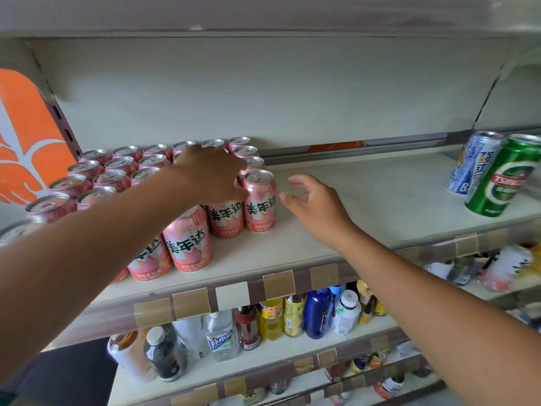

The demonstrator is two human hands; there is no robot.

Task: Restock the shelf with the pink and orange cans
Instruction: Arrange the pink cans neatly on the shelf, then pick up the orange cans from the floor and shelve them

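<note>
We've got our L hand (210,174) draped over the top of a pink can (226,218) at the front of the pink cans (117,171), which are packed on the shelf's (366,194) left side. We can't tell if it grips or just rests. Our R hand (317,206) hovers half-open w/ fingers loosely curled, holding nothing, just right of the end can (260,206). A green Tsingtao can (497,183) stands far right.

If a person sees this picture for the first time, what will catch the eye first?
The big block of pink cans fills the left part of the shelf, and the left hand lies over the cans at its right edge. The right hand hangs open just beside them, holding nothing. Far right, a green can and a blue can stand apart from the rest.
</note>
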